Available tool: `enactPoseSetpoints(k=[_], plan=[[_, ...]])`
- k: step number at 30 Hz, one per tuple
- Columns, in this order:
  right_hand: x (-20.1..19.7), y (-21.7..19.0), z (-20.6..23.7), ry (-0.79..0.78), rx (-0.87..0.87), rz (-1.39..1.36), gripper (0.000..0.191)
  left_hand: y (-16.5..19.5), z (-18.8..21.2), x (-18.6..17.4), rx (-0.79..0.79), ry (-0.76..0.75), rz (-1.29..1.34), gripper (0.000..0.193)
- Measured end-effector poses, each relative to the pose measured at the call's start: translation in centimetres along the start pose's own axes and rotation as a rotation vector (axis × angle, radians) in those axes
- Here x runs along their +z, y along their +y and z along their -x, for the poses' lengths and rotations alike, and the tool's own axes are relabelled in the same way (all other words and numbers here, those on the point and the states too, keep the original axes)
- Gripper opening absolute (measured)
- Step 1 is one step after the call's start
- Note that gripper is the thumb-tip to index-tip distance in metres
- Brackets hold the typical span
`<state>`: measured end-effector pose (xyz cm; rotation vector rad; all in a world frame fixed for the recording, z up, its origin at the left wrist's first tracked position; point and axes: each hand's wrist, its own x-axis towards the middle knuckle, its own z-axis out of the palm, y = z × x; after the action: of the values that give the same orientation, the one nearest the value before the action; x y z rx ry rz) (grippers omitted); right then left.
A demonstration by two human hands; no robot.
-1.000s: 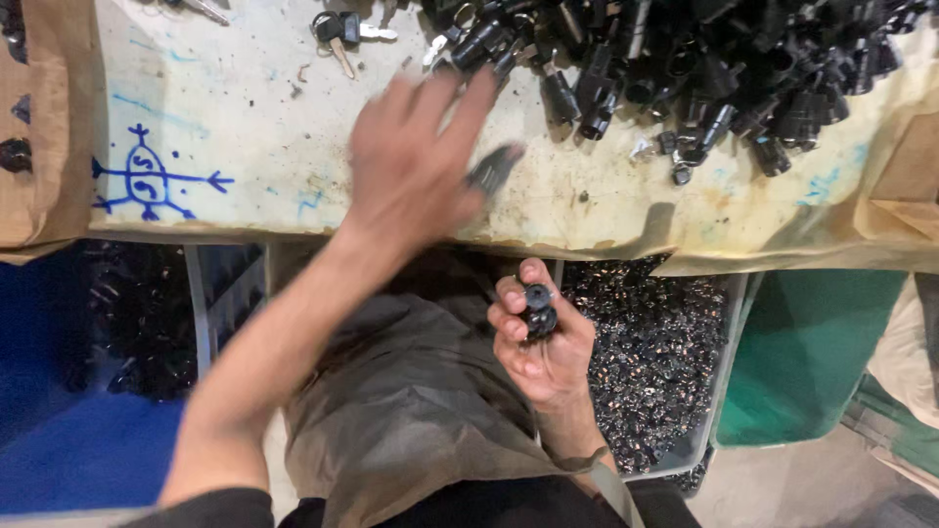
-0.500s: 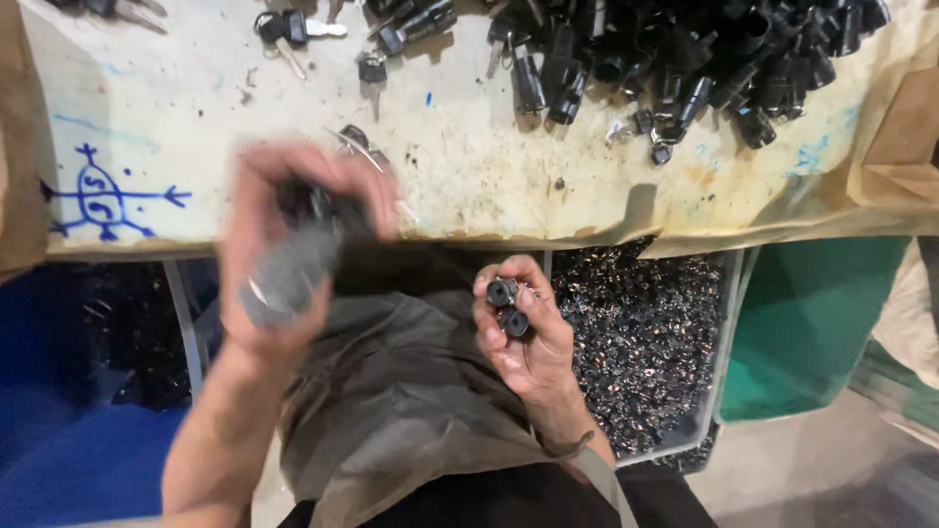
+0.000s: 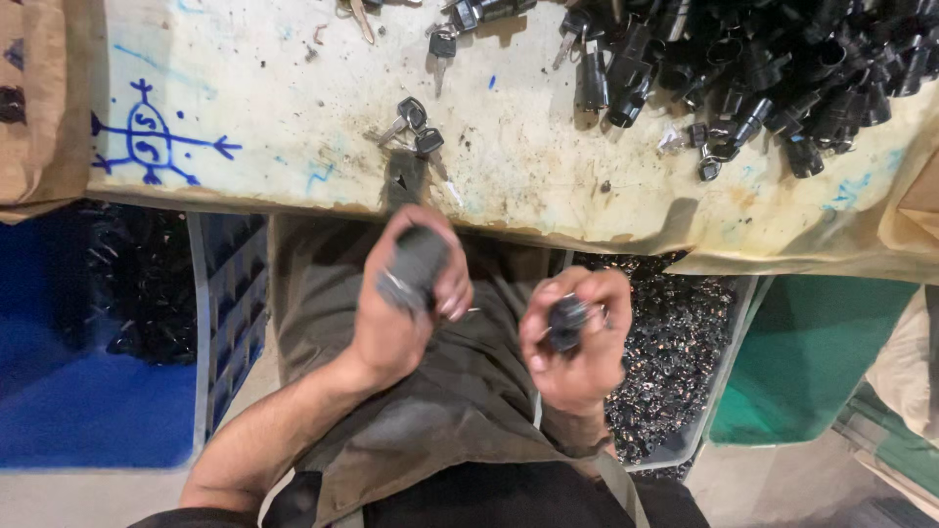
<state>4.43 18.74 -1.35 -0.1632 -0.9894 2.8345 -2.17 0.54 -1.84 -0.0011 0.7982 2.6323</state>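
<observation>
My left hand is closed around a dark grey lock cylinder, held over my lap just below the workbench edge. My right hand grips a smaller black cylindrical lock part, a short way to the right of the left hand. Both hands are apart and do not touch. A pair of keys lies on the stained white workbench above the left hand. A large heap of black lock cylinders fills the bench's far right.
A grey bin of small dark metal parts sits under the bench at my right. A blue crate is at the left, a green bin at the right. Brown cardboard covers the bench's left end.
My left hand reached onto the bench, took a grey lock cylinder and drew it back toward my lap. My right hand stayed low with its small black part.
</observation>
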Motion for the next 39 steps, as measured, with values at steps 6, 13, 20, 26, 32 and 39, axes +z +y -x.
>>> enactPoseSetpoints(k=[6,13,20,26,32,39], plan=[[1.8,-0.1,0.3,0.268,-0.433,0.200,0.022,-1.4,-1.0,2.6,-0.091,0.331,0.294,0.028],[3.7,1.4,-1.1,0.229,-0.440,0.356,0.024,-5.6,0.8,4.9,-0.208,0.252,-0.050,0.025],[-0.6,-0.9,-2.0,0.254,0.219,-0.467,0.023,-3.2,1.0,0.0,0.138,0.139,-0.583,0.048],[0.2,0.2,-1.2,0.104,-0.049,0.248,0.019,0.6,0.0,0.2,0.042,-0.083,-1.106,0.056],[1.1,-1.3,-2.4,-0.347,-0.391,1.213,0.019,0.8,-0.3,1.5,0.114,-0.292,-1.267,0.080],[0.9,-3.1,-2.8,-0.531,0.015,1.271,0.027,1.4,-0.7,0.6,-0.013,-0.551,-1.462,0.113]])
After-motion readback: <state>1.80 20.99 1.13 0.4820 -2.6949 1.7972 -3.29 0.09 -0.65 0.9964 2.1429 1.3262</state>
